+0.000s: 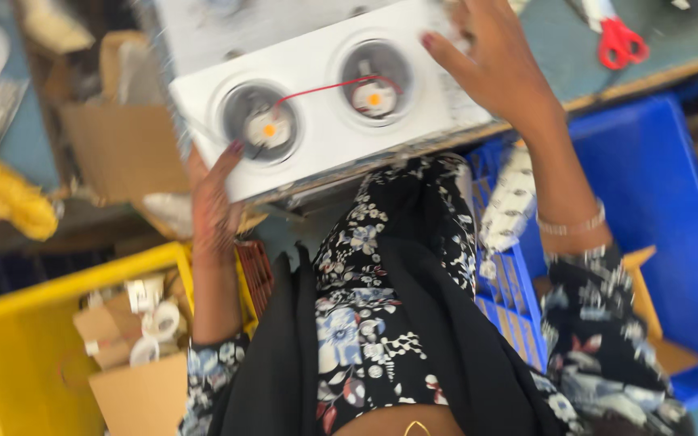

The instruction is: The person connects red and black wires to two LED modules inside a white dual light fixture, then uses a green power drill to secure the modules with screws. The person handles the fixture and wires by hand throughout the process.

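Note:
A white rectangular light fixture (317,153) with two round lamp units and a thin red wire across them lies tilted at the edge of a work table (672,48). My left hand (213,206) grips its lower left edge from underneath, thumb resting by the left lamp unit (258,123). My right hand (498,69) holds the fixture's right end, fingers spread over it next to the right lamp unit (375,81). My lap, in floral and black cloth, is just below the fixture.
A yellow crate (10,355) at lower left holds cardboard pieces and white tape rolls. A blue crate (672,210) stands at right. Red-handled scissors (622,42) lie on the table at upper right. An open cardboard box (123,145) sits at left.

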